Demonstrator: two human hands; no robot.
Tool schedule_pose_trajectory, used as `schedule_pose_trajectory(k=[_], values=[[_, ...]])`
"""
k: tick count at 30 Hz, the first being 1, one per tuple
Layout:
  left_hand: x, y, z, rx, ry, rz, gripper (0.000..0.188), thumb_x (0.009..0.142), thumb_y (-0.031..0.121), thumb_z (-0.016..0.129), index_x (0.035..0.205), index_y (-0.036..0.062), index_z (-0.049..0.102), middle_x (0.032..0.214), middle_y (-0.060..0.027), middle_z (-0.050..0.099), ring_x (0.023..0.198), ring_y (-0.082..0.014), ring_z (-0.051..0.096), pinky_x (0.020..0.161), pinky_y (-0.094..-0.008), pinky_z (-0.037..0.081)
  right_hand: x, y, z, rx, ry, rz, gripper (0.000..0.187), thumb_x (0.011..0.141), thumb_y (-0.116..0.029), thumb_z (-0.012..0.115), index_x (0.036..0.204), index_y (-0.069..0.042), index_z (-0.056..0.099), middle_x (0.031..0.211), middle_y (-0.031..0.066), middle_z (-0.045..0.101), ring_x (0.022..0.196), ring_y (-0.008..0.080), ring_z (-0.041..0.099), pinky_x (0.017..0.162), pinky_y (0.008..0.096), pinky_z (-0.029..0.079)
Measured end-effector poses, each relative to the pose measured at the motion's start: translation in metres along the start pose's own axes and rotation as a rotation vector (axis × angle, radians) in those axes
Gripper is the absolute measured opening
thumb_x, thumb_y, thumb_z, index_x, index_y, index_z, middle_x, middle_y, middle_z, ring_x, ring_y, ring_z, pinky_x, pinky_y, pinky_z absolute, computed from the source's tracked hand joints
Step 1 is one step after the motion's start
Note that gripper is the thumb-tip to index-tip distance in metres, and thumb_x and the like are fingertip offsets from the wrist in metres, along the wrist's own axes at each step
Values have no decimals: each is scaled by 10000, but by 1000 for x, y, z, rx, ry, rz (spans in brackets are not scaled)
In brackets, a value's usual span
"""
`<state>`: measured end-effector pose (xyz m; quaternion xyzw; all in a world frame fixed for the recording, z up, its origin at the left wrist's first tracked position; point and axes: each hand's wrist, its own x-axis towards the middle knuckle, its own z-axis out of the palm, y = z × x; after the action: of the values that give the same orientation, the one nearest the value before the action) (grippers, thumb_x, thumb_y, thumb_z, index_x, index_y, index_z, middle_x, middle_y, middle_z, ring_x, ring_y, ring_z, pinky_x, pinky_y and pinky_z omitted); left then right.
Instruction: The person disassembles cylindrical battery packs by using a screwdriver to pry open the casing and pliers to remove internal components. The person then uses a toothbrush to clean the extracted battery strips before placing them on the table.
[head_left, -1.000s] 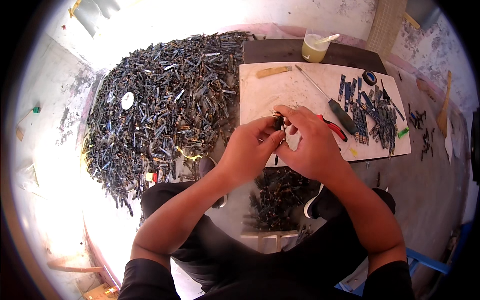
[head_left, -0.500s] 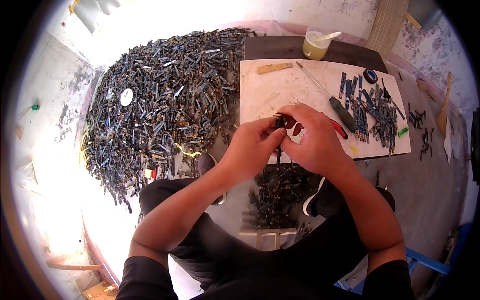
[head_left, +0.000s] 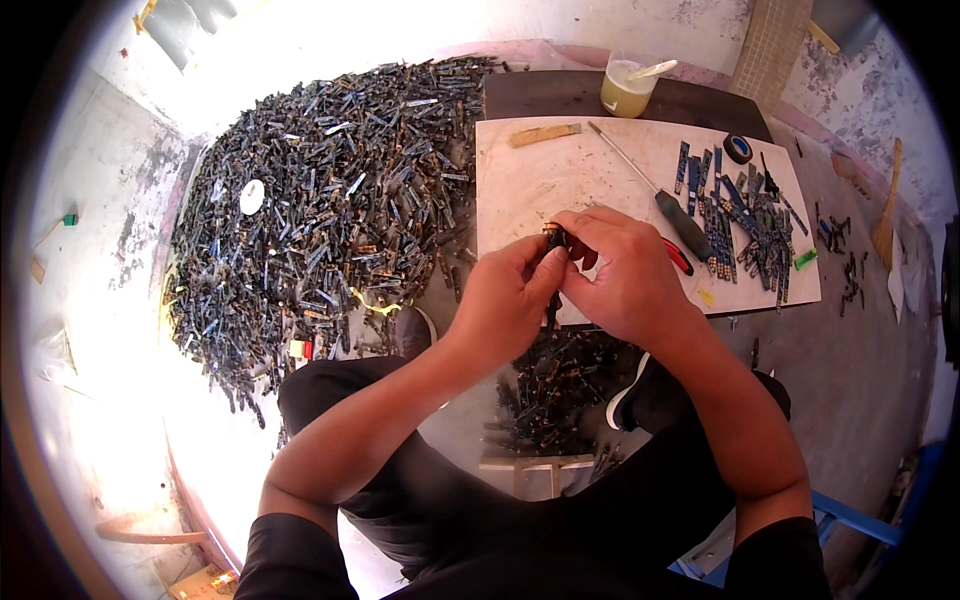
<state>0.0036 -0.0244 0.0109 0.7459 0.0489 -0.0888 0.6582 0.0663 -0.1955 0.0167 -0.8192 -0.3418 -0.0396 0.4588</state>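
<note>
Over the near edge of the pale board [head_left: 545, 185], my two hands meet around a narrow dark strip-like piece [head_left: 552, 312] that stands roughly upright. My left hand [head_left: 505, 300] pinches it between thumb and fingers. My right hand [head_left: 632, 275] closes its fingertips on its upper end, where a copper-coloured bit shows. Much of the piece is covered by my fingers. Just right of my right hand lies a tool with a red handle [head_left: 678, 256], partly hidden by the hand. A screwdriver with a dark green handle [head_left: 683, 225] lies beyond it.
A large heap of dark strips [head_left: 340, 200] spreads on the left. More strips [head_left: 745, 225] lie on the board beside a roll of tape [head_left: 738, 149]. At the back stands a cup of yellowish liquid [head_left: 628, 92]. Dark pieces [head_left: 560, 395] lie between my feet.
Both hands stay together on the dark strip and have shifted only slightly. More of its lower end shows below my left hand. The other things lie as before.
</note>
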Motion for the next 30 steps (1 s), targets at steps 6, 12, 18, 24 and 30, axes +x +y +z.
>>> schedule_pose_trajectory(k=[6, 12, 18, 24, 30], values=[[-1, -5, 0, 28, 21, 38, 276, 1154, 217, 552, 1173, -8, 710, 800, 21, 669, 646, -34, 602, 562, -239, 519, 0, -1, 2, -21, 14, -30, 279, 831, -85, 761, 1077, 31, 699, 886, 194, 660, 815, 399, 671, 717, 466, 532], [-3, -7, 3, -37, 93, 57, 275, 1145, 212, 566, 1165, -19, 714, 751, 22, 650, 594, -23, 551, 505, -233, 441, 1, -3, 4, -36, 5, -61, 272, 828, -59, 761, 1078, 26, 695, 880, 182, 665, 790, 361, 673, 707, 436, 537], [-7, 1, 6, -82, 125, 2, 276, 1124, 233, 598, 1151, -20, 704, 761, -9, 643, 681, -76, 543, 617, -289, 451, 0, -5, 2, -78, 2, -77, 364, 821, -18, 781, 1171, 59, 720, 903, 158, 711, 756, 261, 704, 706, 352, 573], [-10, 6, 6, -36, 132, -9, 314, 1148, 269, 571, 1148, -17, 702, 754, -1, 630, 674, -78, 534, 613, -292, 450, -1, -4, 6, 21, 61, -83, 343, 840, -60, 753, 1167, 36, 712, 892, 185, 662, 826, 389, 686, 717, 446, 547], [-11, 2, 8, 25, 131, 74, 346, 1180, 276, 505, 1033, 11, 673, 664, 32, 565, 521, -39, 481, 476, -243, 391, -2, -3, 2, -63, 22, -123, 346, 853, -10, 762, 1184, 86, 726, 923, 180, 719, 771, 287, 718, 705, 357, 575]])
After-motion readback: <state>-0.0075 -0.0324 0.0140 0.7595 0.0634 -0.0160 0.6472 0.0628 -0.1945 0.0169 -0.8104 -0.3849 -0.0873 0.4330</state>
